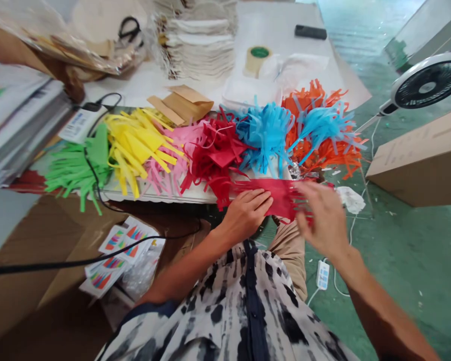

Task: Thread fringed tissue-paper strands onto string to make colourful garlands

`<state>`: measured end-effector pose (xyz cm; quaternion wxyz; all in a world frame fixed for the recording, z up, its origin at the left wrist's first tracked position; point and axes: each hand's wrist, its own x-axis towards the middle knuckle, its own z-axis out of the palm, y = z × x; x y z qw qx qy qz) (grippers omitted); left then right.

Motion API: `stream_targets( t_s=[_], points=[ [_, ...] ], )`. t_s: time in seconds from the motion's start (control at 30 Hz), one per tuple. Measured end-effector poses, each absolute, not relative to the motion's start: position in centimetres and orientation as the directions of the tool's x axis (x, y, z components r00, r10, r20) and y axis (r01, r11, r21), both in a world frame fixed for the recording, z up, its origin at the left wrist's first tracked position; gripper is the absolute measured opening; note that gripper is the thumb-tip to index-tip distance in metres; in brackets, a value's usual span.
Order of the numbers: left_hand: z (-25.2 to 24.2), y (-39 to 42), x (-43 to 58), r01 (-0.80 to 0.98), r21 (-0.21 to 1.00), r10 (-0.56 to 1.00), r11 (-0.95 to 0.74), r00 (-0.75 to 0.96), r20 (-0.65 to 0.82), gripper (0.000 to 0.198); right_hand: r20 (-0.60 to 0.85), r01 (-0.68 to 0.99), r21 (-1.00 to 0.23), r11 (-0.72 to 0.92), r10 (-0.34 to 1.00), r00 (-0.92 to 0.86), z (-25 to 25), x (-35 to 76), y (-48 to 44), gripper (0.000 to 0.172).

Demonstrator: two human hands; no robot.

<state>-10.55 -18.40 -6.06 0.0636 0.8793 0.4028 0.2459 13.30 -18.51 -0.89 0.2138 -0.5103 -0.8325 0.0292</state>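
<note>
A strip of red tissue paper with fringed ends lies at the table's front edge and juts out past it. My left hand lies across its left part, the fingers closed together and holding it down; the thumb is hard to make out. At the fringed right end is my right hand, blurred by motion, its thumb and fingers apart around the strands. Whether it touches them I cannot tell. Just behind my left hand sits a red tassel bunch, with a blue tassel bunch to its right.
Along the table lie green, yellow, pink and orange tassel bunches. Behind are a tape roll and stacked white bundles. A black cable crosses at left; a fan and carton stand right.
</note>
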Motion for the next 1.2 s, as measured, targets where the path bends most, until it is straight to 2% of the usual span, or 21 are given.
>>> stream_targets(
  t_s=[0.07, 0.1, 0.17, 0.23, 0.33, 0.4, 0.47, 0.53, 0.67, 0.87, 1.07, 1.2],
  points=[
    [-5.6, -18.4, -10.5, 0.692, 0.297, 0.745, -0.659, 0.544, 0.386, 0.035, 0.232, 0.741, -0.29, 0.605, 0.796, -0.559, -1.5, 12.7, -19.9, 0.062],
    [-5.3, -18.4, -10.6, 0.694, 0.299, 0.748, -0.655, 0.539, 0.387, 0.034, 0.189, 0.731, -0.296, 0.614, 0.788, -0.586, -2.0, 12.5, -20.2, 0.059],
    [-4.8, -18.5, -10.9, 0.683, 0.344, 0.761, -0.644, 0.527, 0.378, 0.03, 0.156, 0.766, -0.309, 0.564, 0.825, -0.544, -2.6, 12.7, -20.2, 0.045],
    [-4.3, -18.5, -11.4, 0.666, 0.437, 0.796, -0.605, 0.499, 0.342, 0.023, 0.161, 0.775, -0.376, 0.507, 0.86, -0.484, -2.8, 13.1, -19.4, 0.032],
    [-3.6, -18.2, -11.8, 0.689, 0.557, 0.886, -0.464, 0.373, 0.276, 0.018, 0.117, 0.748, -0.506, 0.43, 0.893, -0.434, -2.2, 13.5, -17.6, 0.031],
    [-3.4, -17.8, -11.7, 0.738, 0.568, 0.931, -0.365, 0.267, 0.251, 0.016, 0.044, 0.769, -0.542, 0.34, 0.925, -0.378, -1.7, 13.3, -16.4, 0.035],
    [-3.5, -17.4, -11.3, 0.797, 0.519, 0.947, -0.31, 0.21, 0.242, 0.013, -0.027, 0.826, -0.508, 0.243, 0.954, -0.298, -1.5, 13.0, -15.2, 0.037],
    [-3.7, -17.1, -10.8, 0.852, 0.436, 0.949, -0.291, 0.197, 0.247, 0.012, -0.067, 0.886, -0.424, 0.186, 0.969, -0.236, -1.7, 12.7, -14.3, 0.039],
    [-3.9, -16.4, -10.3, 0.908, 0.322, 0.945, -0.268, 0.182, 0.273, 0.013, -0.082, 0.933, -0.312, 0.181, 0.973, -0.216, -2.4, 12.6, -12.9, 0.048],
    [-3.8, -15.9, -10.4, 0.923, 0.242, 0.936, -0.298, 0.233, 0.262, 0.014, -0.087, 0.954, -0.252, 0.16, 0.978, -0.187, -2.8, 12.4, -12.2, 0.054],
    [-4.0, -15.7, -10.4, 0.928, 0.224, 0.938, -0.298, 0.24, 0.252, 0.012, -0.157, 0.968, -0.197, 0.154, 0.97, -0.186, -2.5, 11.9, -11.4, 0.056],
    [-4.0, -15.7, -10.6, 0.924, 0.221, 0.919, -0.311, 0.233, 0.318, 0.017, -0.179, 0.976, -0.155, 0.154, 0.967, -0.181, -2.3, 11.8, -11.2, 0.056]
  ],
)
